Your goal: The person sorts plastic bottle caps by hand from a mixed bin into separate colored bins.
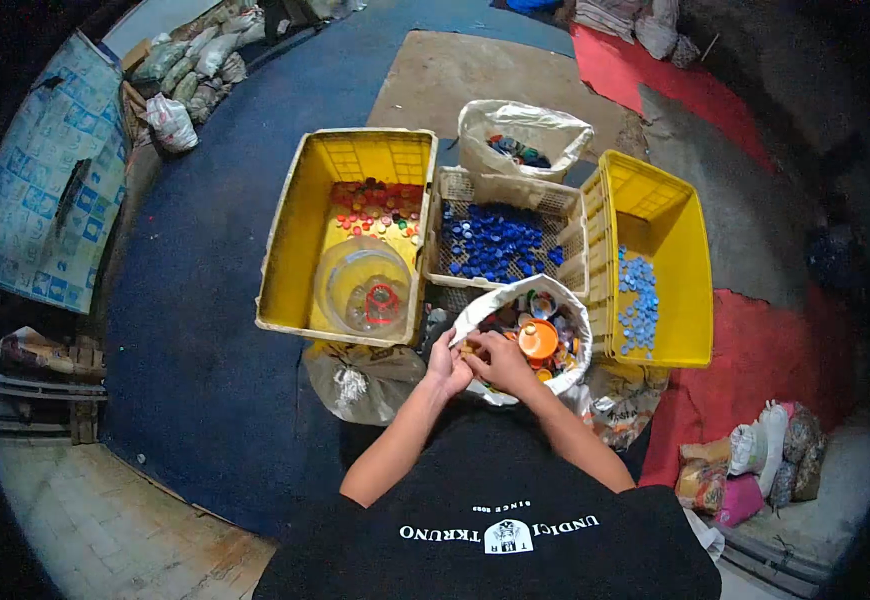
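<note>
A white sack (582, 322) full of mixed bottle caps stands right before me, with a large orange lid (538, 339) among them. At its left rim is my left hand (447, 366), palm turned up and fingers curled; what it holds, if anything, is too small to name. My right hand (500, 360) reaches over the sack's left part beside it, fingers bent down near small yellowish caps. Beyond the sack, a white crate (513, 190) holds dark blue caps (495, 240).
A yellow crate (285, 240) on the left holds red caps (380, 200) and a clear round container (340, 290). Another yellow crate (690, 260) on the right has light blue caps (638, 300). Behind stands a second white sack (475, 125). Filled bags (775, 450) lie at the lower right.
</note>
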A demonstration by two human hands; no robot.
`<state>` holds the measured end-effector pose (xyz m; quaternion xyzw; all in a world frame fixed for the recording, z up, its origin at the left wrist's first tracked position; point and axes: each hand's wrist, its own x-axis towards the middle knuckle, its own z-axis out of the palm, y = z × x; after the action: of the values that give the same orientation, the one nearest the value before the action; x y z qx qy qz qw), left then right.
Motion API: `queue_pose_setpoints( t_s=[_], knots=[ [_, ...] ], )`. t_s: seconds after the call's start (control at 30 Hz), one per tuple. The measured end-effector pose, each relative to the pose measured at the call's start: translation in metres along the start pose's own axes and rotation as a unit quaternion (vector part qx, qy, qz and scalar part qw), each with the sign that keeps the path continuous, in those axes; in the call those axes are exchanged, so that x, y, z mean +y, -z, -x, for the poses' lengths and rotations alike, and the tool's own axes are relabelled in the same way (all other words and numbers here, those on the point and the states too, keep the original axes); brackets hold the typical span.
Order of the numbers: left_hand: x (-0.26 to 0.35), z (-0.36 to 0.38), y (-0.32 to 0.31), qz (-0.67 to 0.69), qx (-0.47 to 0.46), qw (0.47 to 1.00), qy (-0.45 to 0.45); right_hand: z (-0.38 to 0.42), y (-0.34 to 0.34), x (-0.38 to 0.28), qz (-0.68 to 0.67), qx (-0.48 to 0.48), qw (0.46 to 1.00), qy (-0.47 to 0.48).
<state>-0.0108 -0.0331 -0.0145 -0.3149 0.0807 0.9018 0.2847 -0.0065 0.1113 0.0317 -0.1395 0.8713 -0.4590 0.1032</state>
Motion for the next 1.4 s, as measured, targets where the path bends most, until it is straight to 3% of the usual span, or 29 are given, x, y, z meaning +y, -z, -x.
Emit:
queue_pose_setpoints(
  t_s=[0.1, 0.2, 0.27, 0.33, 0.37, 0.4, 0.43, 0.47, 0.5, 0.53, 0.6, 0.67, 0.73, 0.77, 0.87, 0.9, 0.93, 1.0, 1.07, 1.13, 1.17, 1.2, 1.27, 1.3, 1.37, 1.4],
  knots=[
    [0.019, 0.007, 0.005, 0.008, 0.046, 0.998, -0.035, -0.022, -0.011, -0.021, 0.010, -0.001, 1.000, -0.005],
    [0.053, 0.010, -0.003, 0.032, 0.066, 0.996, -0.055, -0.054, -0.022, -0.035, -0.065, -0.038, 0.994, -0.074],
    [0.097, 0.000, -0.012, -0.001, -0.044, 0.996, -0.080, -0.095, -0.038, -0.033, -0.123, 0.005, 0.992, -0.032],
    [0.140, 0.011, -0.063, -0.030, -0.018, 0.981, -0.190, -0.136, -0.032, -0.058, -0.130, 0.100, 0.986, 0.029],
    [0.189, -0.025, -0.036, 0.008, -0.241, 0.964, -0.114, -0.161, -0.029, -0.060, -0.123, 0.125, 0.980, 0.090],
    [0.229, -0.061, -0.005, 0.046, -0.450, 0.891, -0.032, -0.173, -0.025, -0.071, -0.224, 0.144, 0.963, 0.037],
    [0.233, -0.045, -0.035, 0.046, -0.448, 0.892, -0.031, -0.178, -0.016, -0.083, -0.274, 0.151, 0.950, 0.001],
    [0.229, -0.008, -0.089, 0.031, -0.167, 0.968, -0.187, -0.181, -0.009, -0.090, -0.321, 0.158, 0.933, -0.031],
    [0.226, 0.013, -0.120, 0.014, 0.130, 0.937, -0.322, -0.181, -0.006, -0.082, -0.320, 0.159, 0.933, -0.029],
    [0.226, 0.016, -0.118, 0.013, 0.128, 0.938, -0.322, -0.176, -0.004, -0.065, -0.246, 0.142, 0.959, -0.012],
    [0.216, 0.024, -0.092, -0.073, -0.007, 0.941, -0.331, -0.152, 0.005, -0.037, -0.172, 0.128, 0.977, -0.001],
    [0.195, 0.021, -0.058, -0.097, 0.024, 0.941, -0.324, -0.110, 0.013, -0.011, -0.173, 0.101, 0.976, -0.089],
    [0.161, 0.014, -0.023, -0.219, 0.068, 0.937, -0.262, -0.067, 0.021, 0.031, -0.114, 0.111, 0.975, -0.158],
    [0.143, 0.014, -0.014, -0.267, 0.085, 0.929, -0.242, -0.045, 0.027, 0.043, -0.168, 0.121, 0.966, -0.156],
    [0.093, 0.016, 0.012, -0.411, 0.105, 0.884, -0.199, 0.010, 0.049, 0.069, -0.049, 0.125, 0.965, -0.227],
    [0.078, 0.016, 0.014, -0.490, 0.089, 0.844, -0.199, 0.021, 0.063, 0.048, -0.104, 0.110, 0.949, -0.278],
    [0.062, 0.017, 0.017, -0.565, 0.071, 0.798, -0.199, 0.034, 0.058, 0.084, -0.048, 0.106, 0.963, -0.245],
    [0.038, 0.022, 0.007, -0.666, -0.069, 0.702, -0.241, 0.047, 0.062, 0.098, -0.032, 0.071, 0.964, -0.255],
    [0.015, 0.031, -0.017, -0.721, -0.130, 0.668, -0.130, 0.051, 0.055, 0.111, -0.006, 0.076, 0.970, -0.229],
    [-0.009, 0.019, -0.014, -0.790, -0.200, 0.563, -0.137, 0.050, 0.041, 0.124, 0.013, 0.046, 0.977, -0.210],
    [-0.019, 0.015, -0.012, -0.841, -0.173, 0.497, -0.126, 0.052, 0.029, 0.131, -0.005, 0.041, 0.983, -0.181],
    [-0.031, 0.005, 0.001, -0.902, -0.149, 0.387, -0.116, 0.053, 0.031, 0.116, 0.050, -0.028, 0.974, -0.217],
    [-0.052, -0.010, 0.035, -0.950, -0.141, 0.241, -0.141, 0.062, 0.030, 0.110, 0.220, -0.179, 0.927, -0.247],
    [-0.061, -0.004, 0.029, -0.950, -0.137, 0.245, -0.134, 0.068, 0.028, 0.114, 0.222, -0.196, 0.916, -0.272],
    [-0.074, 0.008, 0.003, -0.978, -0.076, 0.181, 0.069, 0.073, 0.035, 0.108, 0.223, -0.200, 0.911, -0.283],
    [-0.079, 0.008, 0.007, -0.977, -0.071, 0.184, 0.075, 0.076, 0.039, 0.104, 0.226, -0.199, 0.906, -0.296]
  ],
)
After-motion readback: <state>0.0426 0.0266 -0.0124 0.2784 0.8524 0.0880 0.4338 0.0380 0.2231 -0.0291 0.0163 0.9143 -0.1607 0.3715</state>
